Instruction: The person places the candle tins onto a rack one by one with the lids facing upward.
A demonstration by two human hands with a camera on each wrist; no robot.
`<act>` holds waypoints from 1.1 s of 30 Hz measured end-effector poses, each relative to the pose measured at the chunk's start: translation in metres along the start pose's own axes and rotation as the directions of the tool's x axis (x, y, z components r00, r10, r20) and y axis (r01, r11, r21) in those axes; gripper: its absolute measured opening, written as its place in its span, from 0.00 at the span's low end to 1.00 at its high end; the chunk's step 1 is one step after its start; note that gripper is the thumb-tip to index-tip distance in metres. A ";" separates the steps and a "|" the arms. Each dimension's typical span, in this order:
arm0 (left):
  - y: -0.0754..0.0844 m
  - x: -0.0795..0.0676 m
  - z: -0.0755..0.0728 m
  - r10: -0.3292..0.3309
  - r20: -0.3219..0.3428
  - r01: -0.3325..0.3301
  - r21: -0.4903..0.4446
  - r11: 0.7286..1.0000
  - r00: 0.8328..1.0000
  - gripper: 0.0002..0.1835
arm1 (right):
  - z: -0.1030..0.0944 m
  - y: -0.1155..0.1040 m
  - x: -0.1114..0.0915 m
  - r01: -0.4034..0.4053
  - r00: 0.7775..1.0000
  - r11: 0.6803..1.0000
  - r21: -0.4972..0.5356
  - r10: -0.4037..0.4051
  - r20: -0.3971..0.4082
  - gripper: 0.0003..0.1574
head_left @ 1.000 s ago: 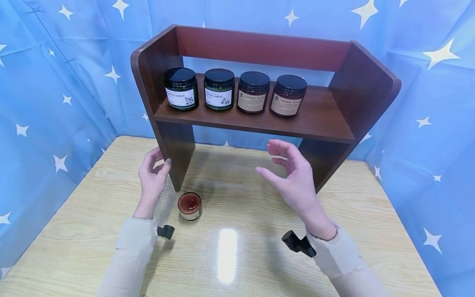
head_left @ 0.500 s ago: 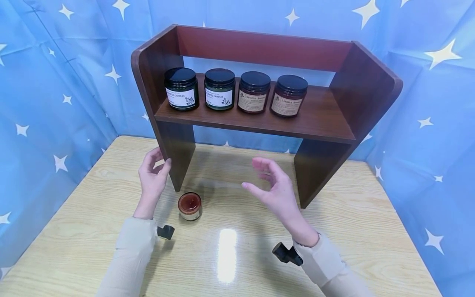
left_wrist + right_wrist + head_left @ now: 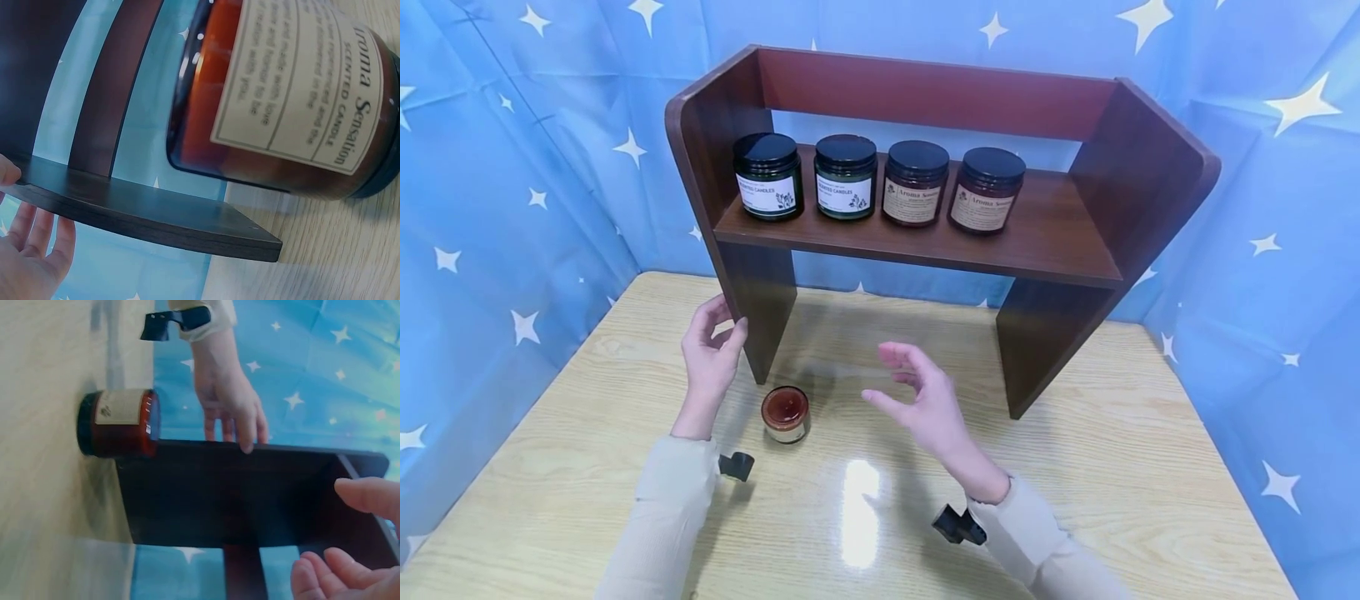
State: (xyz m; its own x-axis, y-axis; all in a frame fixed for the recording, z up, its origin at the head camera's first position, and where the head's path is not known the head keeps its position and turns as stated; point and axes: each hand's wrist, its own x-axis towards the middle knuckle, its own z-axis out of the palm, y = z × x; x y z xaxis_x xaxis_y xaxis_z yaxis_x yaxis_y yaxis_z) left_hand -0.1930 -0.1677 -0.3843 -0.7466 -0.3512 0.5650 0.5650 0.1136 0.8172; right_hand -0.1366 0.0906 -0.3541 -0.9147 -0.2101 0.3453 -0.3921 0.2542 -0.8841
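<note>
My left hand (image 3: pixel 709 357) grips the front edge of the left side panel (image 3: pixel 766 321) of a dark brown wooden shelf, thumb on one face and fingers on the other. Close by on the table stands an amber candle jar (image 3: pixel 786 421), upside down on its dark lid. Its cream "Aroma Sensation" label (image 3: pixel 300 94) fills much of the left wrist view. My right hand (image 3: pixel 925 407) hovers over the table to the right of that jar, fingers spread in a loose curve, holding nothing.
On the shelf board (image 3: pixel 1060 242) stand two green candle jars (image 3: pixel 845 187) at left and two amber candle jars (image 3: pixel 985 200) beside them, all black-lidded. The shelf's right panel (image 3: pixel 1045 350) rests on the wooden table (image 3: pixel 1112 467). Blue star-patterned cloth (image 3: pixel 1247 250) hangs behind.
My right hand has moved left and nearer me, away from the shelf's right panel toward the upside-down candle jar. The left hand keeps its grip; the jars stay where they were.
</note>
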 end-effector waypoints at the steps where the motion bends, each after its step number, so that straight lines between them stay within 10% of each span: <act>1: 0.000 0.000 0.000 -0.001 0.000 0.001 0.002 1.000 1.000 0.18 | 0.002 0.001 0.000 0.002 1.000 1.000 -0.004 -0.001 0.006 0.32; 22: -0.029 0.002 -0.005 -0.035 -0.028 0.036 0.008 0.999 0.999 0.18 | 0.045 0.030 -0.002 -0.060 0.990 0.996 -0.072 0.068 0.123 0.32; 33: -0.003 0.001 0.000 -0.026 -0.013 0.026 0.010 1.000 1.000 0.17 | 0.071 0.043 0.003 -0.084 0.977 0.992 -0.097 0.101 0.189 0.32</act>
State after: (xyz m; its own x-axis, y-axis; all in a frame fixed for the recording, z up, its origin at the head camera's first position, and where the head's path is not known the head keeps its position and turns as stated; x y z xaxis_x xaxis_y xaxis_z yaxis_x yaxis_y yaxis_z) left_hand -0.1949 -0.1684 -0.3860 -0.7568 -0.3656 0.5418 0.5415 0.1134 0.8330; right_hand -0.1496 0.0336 -0.4134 -0.9146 -0.3579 0.1883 -0.3216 0.3614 -0.8752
